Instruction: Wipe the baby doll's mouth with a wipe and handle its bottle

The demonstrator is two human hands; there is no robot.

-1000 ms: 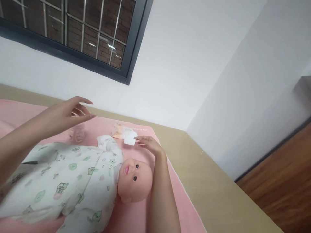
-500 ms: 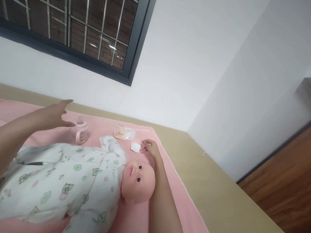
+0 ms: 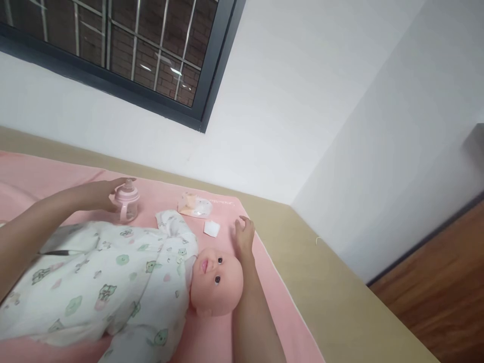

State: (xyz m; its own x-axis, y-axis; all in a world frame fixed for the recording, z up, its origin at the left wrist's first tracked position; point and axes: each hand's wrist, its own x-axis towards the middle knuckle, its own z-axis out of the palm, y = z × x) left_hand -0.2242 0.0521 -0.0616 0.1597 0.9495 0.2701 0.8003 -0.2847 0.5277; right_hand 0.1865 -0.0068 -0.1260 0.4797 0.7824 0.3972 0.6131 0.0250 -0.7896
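Note:
My left hand [image 3: 100, 195] is at a pink-lidded baby bottle [image 3: 128, 204] with a clear teat and side handles. Its fingers reach round the far side of the bottle's top, partly hidden behind it. The bottle stands upright on the pink cloth. My right hand [image 3: 245, 234] rests with loosely bent fingers apart, holding nothing, to the right of a folded white square [image 3: 212, 228]. A baby doll [image 3: 216, 282] in a white printed outfit lies on its back between my arms, its head against my right forearm.
A clear and orange plastic packet [image 3: 194, 205] lies behind the white square. The pink cloth [image 3: 280, 312] covers part of a wooden surface [image 3: 321, 282]. White walls and a barred window [image 3: 159, 50] stand behind; brown wood panelling [image 3: 446, 282] is at the right.
My left hand has come down and right, from above the bottle to round its top. My right hand has drawn back to the right, away from the white square.

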